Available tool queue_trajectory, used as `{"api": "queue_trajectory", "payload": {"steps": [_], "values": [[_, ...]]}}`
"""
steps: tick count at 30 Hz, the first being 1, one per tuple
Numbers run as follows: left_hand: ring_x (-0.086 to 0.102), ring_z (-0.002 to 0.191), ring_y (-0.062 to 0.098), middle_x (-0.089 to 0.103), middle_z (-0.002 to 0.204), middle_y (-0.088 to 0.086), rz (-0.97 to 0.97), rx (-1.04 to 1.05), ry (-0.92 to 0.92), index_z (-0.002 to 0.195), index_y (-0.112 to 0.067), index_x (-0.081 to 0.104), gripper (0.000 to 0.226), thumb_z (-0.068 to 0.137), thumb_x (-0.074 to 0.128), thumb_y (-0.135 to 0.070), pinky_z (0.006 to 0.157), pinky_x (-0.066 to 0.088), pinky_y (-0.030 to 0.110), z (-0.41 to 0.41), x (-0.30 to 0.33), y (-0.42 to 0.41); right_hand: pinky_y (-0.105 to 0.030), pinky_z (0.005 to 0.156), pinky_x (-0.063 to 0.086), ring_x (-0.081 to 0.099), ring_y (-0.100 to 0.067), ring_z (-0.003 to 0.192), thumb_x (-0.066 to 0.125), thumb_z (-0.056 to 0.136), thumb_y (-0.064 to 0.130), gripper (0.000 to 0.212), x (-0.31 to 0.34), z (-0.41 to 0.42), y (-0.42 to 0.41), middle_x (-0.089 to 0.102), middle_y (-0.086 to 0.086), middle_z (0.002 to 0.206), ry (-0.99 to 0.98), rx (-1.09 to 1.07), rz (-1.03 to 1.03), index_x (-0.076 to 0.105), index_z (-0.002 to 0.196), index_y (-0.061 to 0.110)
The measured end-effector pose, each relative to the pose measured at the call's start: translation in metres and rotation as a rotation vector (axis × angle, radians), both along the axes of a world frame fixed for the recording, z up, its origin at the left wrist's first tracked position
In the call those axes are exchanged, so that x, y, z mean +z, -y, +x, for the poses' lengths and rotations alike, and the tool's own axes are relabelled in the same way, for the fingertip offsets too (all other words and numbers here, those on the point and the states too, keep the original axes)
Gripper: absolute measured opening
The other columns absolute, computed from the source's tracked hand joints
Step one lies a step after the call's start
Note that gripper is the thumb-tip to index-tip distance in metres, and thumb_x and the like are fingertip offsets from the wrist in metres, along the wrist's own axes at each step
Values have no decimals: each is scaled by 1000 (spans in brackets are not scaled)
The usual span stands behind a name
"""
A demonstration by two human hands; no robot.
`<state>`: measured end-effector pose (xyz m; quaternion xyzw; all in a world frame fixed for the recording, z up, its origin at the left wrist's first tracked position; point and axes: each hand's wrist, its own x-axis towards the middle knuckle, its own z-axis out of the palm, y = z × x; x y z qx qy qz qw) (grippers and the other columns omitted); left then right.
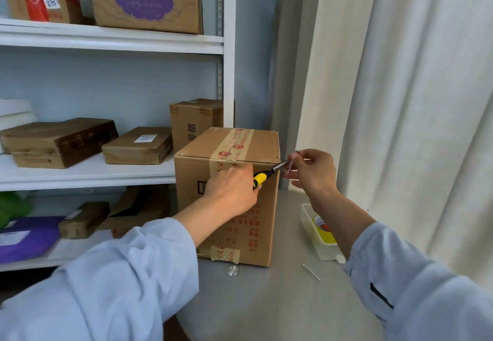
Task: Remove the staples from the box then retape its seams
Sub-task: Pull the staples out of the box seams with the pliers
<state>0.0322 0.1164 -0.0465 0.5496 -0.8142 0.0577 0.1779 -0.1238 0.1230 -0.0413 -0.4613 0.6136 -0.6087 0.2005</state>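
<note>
Far to my left the shelving (112, 175) holds other cartons, none of them mine to touch. My left hand (232, 191) is curled round the yellow handle of the screwdriver (269, 173), its back lying against the front face of the box (232, 220), which stands upright on the grey table (280, 295). The tool's shaft runs up and to the right, its tip reaching past the box's upper right corner. There my right hand (313, 172) meets it: thumb and forefinger pinch a thin metal staple (290, 165), held nearly upright just off that corner, the other fingers loosely curled behind. So the staple lies right of the box and at the screwdriver's tip, wholly in my right hand's keeping. I judge it is already free of the cardboard and wants setting down, perhaps by the loose pin (311, 272) on the table or in the plastic tray (306, 218) beside the box.
</note>
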Motion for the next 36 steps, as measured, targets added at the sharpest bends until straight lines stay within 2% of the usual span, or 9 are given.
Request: {"api": "queue_trajectory", "payload": {"steps": [6, 10, 14, 18, 20, 23, 26, 31, 36], "values": [[59, 79, 22, 59, 90, 2, 130, -12, 87, 106, -20, 50, 29, 94, 47, -46, 62, 47, 32, -3, -17, -6, -28, 54, 54, 71, -25, 70, 61, 92, 15, 4, -21, -20, -6, 66, -12, 82, 103, 39, 137, 64, 94, 12], [55, 82, 23, 56, 92, 1, 211, 10, 188, 109, -21, 52, 30, 93, 48, -45, 61, 41, 30, -9, -30, -10, -28, 57, 55, 67, -20, 66, 63, 86, 2, 15, -48, -32, -10, 66, -9, 80, 116, 62, 237, 65, 96, 13], [50, 81, 23, 53, 91, 1, 218, 9, 298, 108, -20, 52, 25, 91, 52, -38, 62, 38, 30, -19, -41, -13, -26, 53, 52, 67, -18, 59, 69, 81, 3, 11, -85, -52, -12, 66, -5, 72, -33, 47, 423, 66, 88, 11], [51, 85, 24, 59, 102, 3, 246, -29, 402, 112, -18, 53, 25, 90, 54, -30, 65, 35, 30, -32, -59, -12, -38, 74, 56, 66, -25, 71, 77, 71, 18, 13, -149, -66, -26, 70, -7, 72, -303, 45, 738, 66, 63, 19], [54, 89, 25, 60, 106, 3, 277, -44, 413, 113, -18, 54, 26, 91, 54, -29, 66, 36, 31, -38, -68, -10, -35, 82, 54, 66, -25, 85, 77, 69, 27, 10, -171, -70, -31, 71, -6, 86, -380, 10, 829, 68, 69, 23], [49, 84, 24, 60, 106, 4, 304, -58, 409, 112, -17, 54, 25, 90, 54, -28, 67, 36, 31, -44, -75, -9, -30, 83, 50, 65, -25, 98, 75, 72, 30, 17, -183, -70, -35, 68, -3, 100, -446, -43, 853, 71, 88, 24], [48, 82, 23, 60, 106, 4, 324, -66, 400, 111, -18, 53, 24, 89, 53, -26, 67, 37, 31, -49, -81, -7, -31, 86, 47, 61, -28, 104, 70, 78, 28, 19, -190, -68, -34, 61, -5, 108, -513, -73, 845, 69, 96, 24], [48, 83, 24, 59, 102, 5, 336, -85, 402, 111, -17, 53, 23, 89, 52, -22, 67, 38, 31, -51, -85, -4, -31, 86, 45, 59, -26, 106, 70, 82, 33, 20, -199, -71, -28, 60, -6, 110, -488, -106, 774, 64, 99, 26], [49, 82, 23, 50, 90, 1, 340, -101, 415, 109, -18, 53, 20, 90, 53, -23, 66, 38, 31, -54, -87, -2, -31, 82, 45, 59, -29, 106, 60, 90, 30, 16, -203, -74, -22, 61, -9, 112, -516, -178, 762, 67, 103, 22]]}}
